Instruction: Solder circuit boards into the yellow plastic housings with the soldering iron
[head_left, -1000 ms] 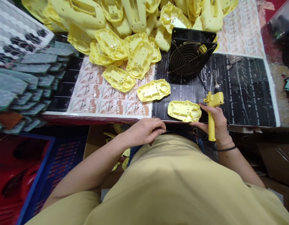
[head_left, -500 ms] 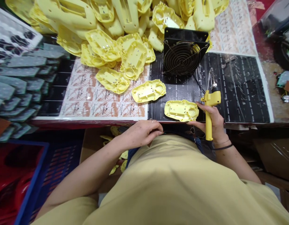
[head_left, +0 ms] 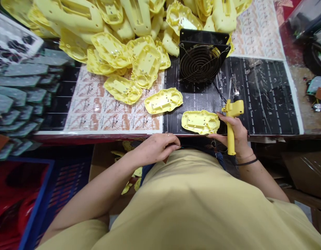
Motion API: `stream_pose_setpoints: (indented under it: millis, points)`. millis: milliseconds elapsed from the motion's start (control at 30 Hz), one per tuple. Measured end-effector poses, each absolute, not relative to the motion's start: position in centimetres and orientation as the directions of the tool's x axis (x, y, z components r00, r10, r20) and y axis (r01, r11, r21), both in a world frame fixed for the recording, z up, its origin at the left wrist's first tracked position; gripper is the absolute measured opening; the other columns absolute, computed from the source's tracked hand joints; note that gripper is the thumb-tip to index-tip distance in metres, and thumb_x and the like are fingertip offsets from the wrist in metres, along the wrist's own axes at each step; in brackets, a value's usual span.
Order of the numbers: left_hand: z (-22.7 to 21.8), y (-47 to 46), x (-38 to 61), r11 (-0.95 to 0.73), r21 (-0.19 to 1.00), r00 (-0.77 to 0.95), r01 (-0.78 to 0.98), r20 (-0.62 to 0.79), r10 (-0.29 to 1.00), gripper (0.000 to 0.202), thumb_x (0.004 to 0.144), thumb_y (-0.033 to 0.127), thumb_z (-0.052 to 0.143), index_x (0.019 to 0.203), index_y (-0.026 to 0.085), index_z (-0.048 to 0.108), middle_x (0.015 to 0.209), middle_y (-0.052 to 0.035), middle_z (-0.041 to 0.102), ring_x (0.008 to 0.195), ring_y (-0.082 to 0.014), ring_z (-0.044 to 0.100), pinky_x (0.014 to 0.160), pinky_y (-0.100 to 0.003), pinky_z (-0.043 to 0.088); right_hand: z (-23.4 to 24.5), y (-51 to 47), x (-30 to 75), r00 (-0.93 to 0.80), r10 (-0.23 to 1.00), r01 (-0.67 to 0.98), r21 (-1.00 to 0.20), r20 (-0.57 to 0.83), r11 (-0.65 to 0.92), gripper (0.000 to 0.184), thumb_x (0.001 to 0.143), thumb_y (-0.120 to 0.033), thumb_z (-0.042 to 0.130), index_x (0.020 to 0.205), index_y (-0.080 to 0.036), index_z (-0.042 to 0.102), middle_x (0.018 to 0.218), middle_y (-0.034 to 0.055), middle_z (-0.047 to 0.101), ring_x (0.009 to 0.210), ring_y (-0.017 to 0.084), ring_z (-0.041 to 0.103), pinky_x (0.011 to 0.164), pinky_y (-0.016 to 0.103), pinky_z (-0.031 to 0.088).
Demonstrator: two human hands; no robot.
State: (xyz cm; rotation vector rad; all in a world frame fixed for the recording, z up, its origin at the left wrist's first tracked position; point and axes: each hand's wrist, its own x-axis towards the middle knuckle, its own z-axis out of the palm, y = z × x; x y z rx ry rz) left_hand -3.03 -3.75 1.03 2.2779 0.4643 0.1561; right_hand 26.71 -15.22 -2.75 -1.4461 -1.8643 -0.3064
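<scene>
My right hand (head_left: 237,133) is closed around the handle of a yellow soldering gun (head_left: 231,119), whose metal tip points away over the black part of the bench. Its thumb and a fingertip reach the right end of a yellow plastic shell half (head_left: 200,122) lying open side up at the bench edge. In front of my waist, just below the edge, my left hand (head_left: 159,147) is pinched; whatever is between its fingertips is too small to make out. A second yellow shell half (head_left: 163,101) lies a little further left and back.
A black fan (head_left: 200,62) stands behind the shells. Yellow housings (head_left: 79,15) are heaped at the back. Grey-green boards (head_left: 23,81) are stacked at left, above a blue crate (head_left: 49,187) with red parts. A cable runs from the fan toward the soldering gun.
The whole view has shifted slightly, with bench items a little further left in the picture. Both hands keep their poses, and the soldering gun stays in my right hand.
</scene>
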Motion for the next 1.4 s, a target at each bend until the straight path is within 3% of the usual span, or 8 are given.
stream_pose_setpoints:
  millis: [467, 733, 900, 1167, 1400]
  points:
    - [0.8, -3.8, -3.0, -0.599, 0.725, 0.914, 0.341, -0.107, 0.39, 0.023, 0.1, 0.026, 0.052, 0.093, 0.018, 0.072, 0.081, -0.0016, 0.075, 0.073, -0.0138, 0.07, 0.072, -0.021, 0.05, -3.0, -15.3, 26.8, -0.093, 0.747, 0.926, -0.219, 0.658, 0.308, 0.065, 0.084, -0.056, 0.082, 0.135, -0.026, 0.053, 0.12, 0.0084, 0.078, 0.093, 0.025, 0.078, 0.082, 0.04, 0.065]
    - [0.7, -3.8, -3.1, -0.619, 0.718, 0.921, 0.319, -0.08, 0.382, 0.025, 0.102, 0.025, 0.051, 0.099, 0.018, 0.075, 0.09, -0.0033, 0.078, 0.081, -0.0148, 0.073, 0.08, -0.022, 0.053, -2.6, -15.2, 26.7, -0.099, 0.743, 0.925, -0.214, 0.662, 0.314, 0.066, 0.086, -0.054, 0.081, 0.138, -0.027, 0.051, 0.119, 0.0078, 0.079, 0.094, 0.025, 0.078, 0.081, 0.039, 0.065]
    - [0.5, -4.0, -3.0, -0.639, 0.706, 0.921, 0.305, -0.048, 0.386, 0.024, 0.101, 0.022, 0.052, 0.094, 0.018, 0.075, 0.086, -0.0032, 0.077, 0.08, -0.0153, 0.072, 0.079, -0.022, 0.054, -2.6, -15.1, 26.7, -0.105, 0.731, 0.929, -0.197, 0.675, 0.315, 0.064, 0.086, -0.054, 0.081, 0.136, -0.026, 0.052, 0.118, 0.0085, 0.079, 0.092, 0.025, 0.078, 0.081, 0.037, 0.065]
    - [0.4, -5.2, -2.8, -0.55, 0.785, 0.903, 0.286, -0.028, 0.429, 0.018, 0.096, 0.019, 0.058, 0.089, 0.018, 0.075, 0.08, -0.0008, 0.077, 0.068, -0.0118, 0.069, 0.072, -0.02, 0.053, -2.6, -15.1, 26.7, -0.111, 0.728, 0.924, -0.199, 0.676, 0.325, 0.065, 0.086, -0.052, 0.083, 0.137, -0.027, 0.052, 0.119, 0.0089, 0.079, 0.097, 0.026, 0.079, 0.083, 0.037, 0.065]
    - [0.1, -5.3, -2.7, -0.499, 0.808, 0.886, 0.312, -0.057, 0.461, 0.018, 0.095, 0.021, 0.06, 0.09, 0.018, 0.077, 0.082, -0.0019, 0.079, 0.073, -0.013, 0.072, 0.075, -0.021, 0.055, -3.1, -15.2, 27.1, -0.093, 0.745, 0.921, -0.227, 0.66, 0.316, 0.068, 0.084, -0.053, 0.084, 0.138, -0.028, 0.053, 0.122, 0.0083, 0.078, 0.099, 0.028, 0.079, 0.086, 0.04, 0.066]
